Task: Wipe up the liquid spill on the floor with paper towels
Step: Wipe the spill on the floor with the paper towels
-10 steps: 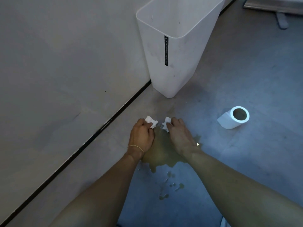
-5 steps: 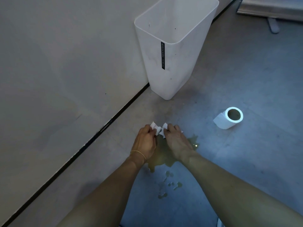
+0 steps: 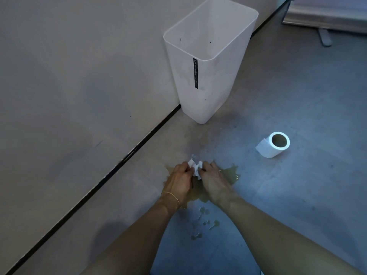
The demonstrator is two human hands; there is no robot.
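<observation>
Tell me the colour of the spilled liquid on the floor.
Yellowish-brown, clearest in the head view: the spill pools beneath both hands.

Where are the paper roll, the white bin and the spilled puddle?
paper roll (image 3: 266, 148): head view, on its white outer wrap.
white bin (image 3: 216, 90): head view, on its front wall.
spilled puddle (image 3: 230, 174): head view, on its yellowish right edge beside the right hand.
</observation>
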